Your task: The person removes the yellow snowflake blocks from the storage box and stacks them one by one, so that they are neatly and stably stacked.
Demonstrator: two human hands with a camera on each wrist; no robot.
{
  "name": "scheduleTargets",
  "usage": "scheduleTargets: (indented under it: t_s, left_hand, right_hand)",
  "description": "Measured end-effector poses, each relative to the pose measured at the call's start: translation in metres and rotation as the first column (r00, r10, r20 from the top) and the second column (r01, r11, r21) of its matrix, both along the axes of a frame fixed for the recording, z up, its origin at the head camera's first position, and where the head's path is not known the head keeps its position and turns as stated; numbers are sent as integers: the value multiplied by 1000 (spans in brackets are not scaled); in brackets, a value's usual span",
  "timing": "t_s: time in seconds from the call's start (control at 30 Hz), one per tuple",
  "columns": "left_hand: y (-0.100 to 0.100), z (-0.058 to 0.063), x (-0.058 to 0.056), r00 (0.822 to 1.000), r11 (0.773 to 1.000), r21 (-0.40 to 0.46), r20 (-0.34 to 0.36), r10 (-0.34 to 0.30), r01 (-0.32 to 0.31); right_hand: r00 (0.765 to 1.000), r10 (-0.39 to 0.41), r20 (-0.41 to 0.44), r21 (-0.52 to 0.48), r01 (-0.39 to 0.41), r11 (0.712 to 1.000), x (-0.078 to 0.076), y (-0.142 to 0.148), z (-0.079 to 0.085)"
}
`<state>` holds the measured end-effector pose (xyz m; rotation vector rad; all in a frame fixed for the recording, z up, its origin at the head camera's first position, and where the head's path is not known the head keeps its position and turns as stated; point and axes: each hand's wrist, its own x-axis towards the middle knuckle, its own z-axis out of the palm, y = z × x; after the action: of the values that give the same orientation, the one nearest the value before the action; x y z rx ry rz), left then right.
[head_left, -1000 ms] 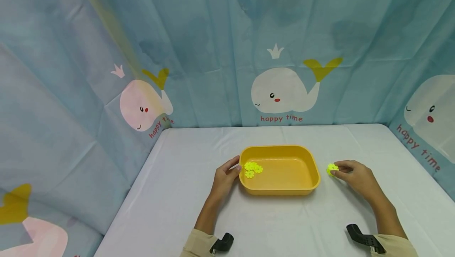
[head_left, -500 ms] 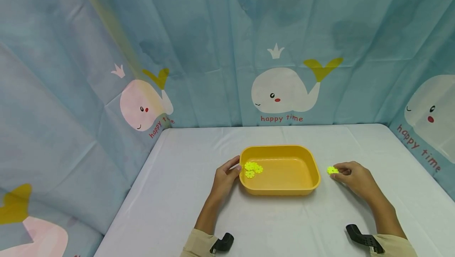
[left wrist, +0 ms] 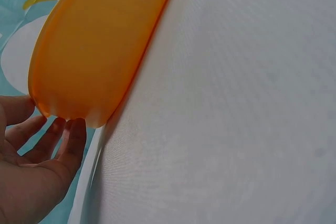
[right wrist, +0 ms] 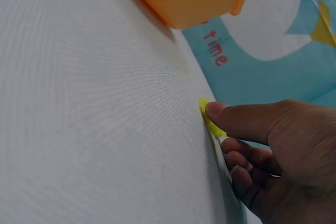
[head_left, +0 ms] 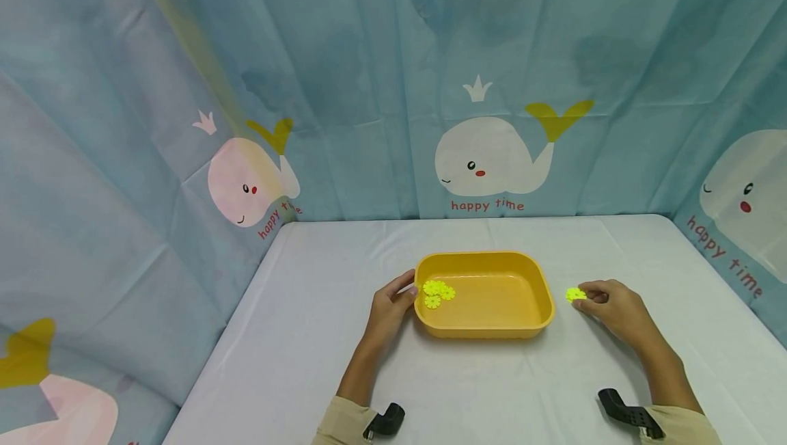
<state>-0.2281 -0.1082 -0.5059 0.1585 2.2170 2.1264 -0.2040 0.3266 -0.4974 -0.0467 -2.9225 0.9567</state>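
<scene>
A yellow tray sits mid-table with three yellow-green flower-shaped discs at its left end. My left hand rests against the tray's left end, thumb by the rim. In the left wrist view the straight fingers of my left hand touch the outer wall of the tray. To the right of the tray, my right hand pinches another yellow-green disc low on the tablecloth. In the right wrist view my right hand has a fingertip on the disc, other fingers curled.
A white cloth covers the table. Blue curtains with whale prints close it in at the back and on both sides. Black wrist camera mounts show at both sleeves near the front edge.
The right hand and its disc have sunk slightly, and the disc now lies flatter against the cloth. The left hand and the tray have not moved.
</scene>
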Motion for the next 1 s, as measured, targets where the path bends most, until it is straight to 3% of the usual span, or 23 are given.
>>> scheduleTargets:
  t_s: [0.67,0.8,1.0]
  left_hand:
    - [-1,0,0,1000,1000,9,-12,-5,5]
    - [0,0,1,1000,1000,0,-9,-3,3]
    - [0,1,0,1000,1000,-7,2,8,-8]
  right_hand:
    - [1000,-4,29,-10,4,1000,0,-1,3]
    - [998,-32,-56,-23,31,999,3,-5,5]
    - [974,-98,-205,-81,83,993,6,-18,13]
